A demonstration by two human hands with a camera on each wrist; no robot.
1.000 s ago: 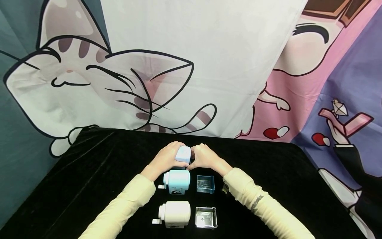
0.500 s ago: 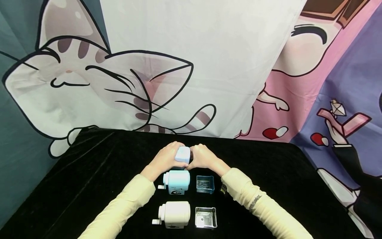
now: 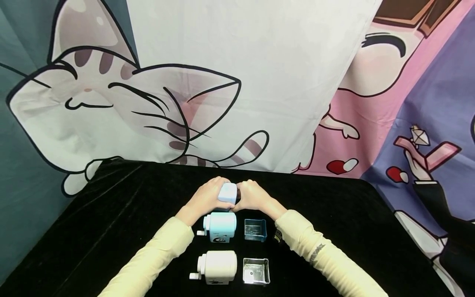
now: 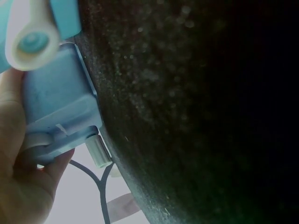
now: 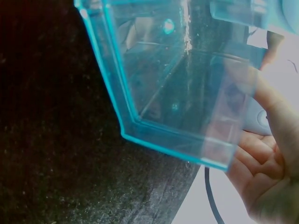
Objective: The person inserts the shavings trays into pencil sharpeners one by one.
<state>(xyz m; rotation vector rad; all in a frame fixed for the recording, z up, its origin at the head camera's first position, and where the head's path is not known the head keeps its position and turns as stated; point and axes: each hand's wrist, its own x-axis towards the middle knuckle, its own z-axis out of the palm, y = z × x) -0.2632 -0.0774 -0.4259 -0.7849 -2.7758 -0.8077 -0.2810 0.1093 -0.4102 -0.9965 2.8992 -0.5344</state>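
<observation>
Between the sleeves (image 3: 156, 251) stand two sharpeners (image 3: 220, 266) and two trays (image 3: 260, 270). The left hand (image 3: 206, 195) grips a third, blue sharpener (image 3: 228, 192); whether the right hand (image 3: 254, 195) grasps anything is unclear.

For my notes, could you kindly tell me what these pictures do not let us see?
Head view: the left hand covers part of the pale-blue rounded plastic sharpener.
Head view: the right hand hides its own fingertips and anything behind them.
Head view: marks on the turquoise rounded plastic sharpener are too small to read.
Right wrist view: the top edge crops the see-through blue plastic box.
</observation>
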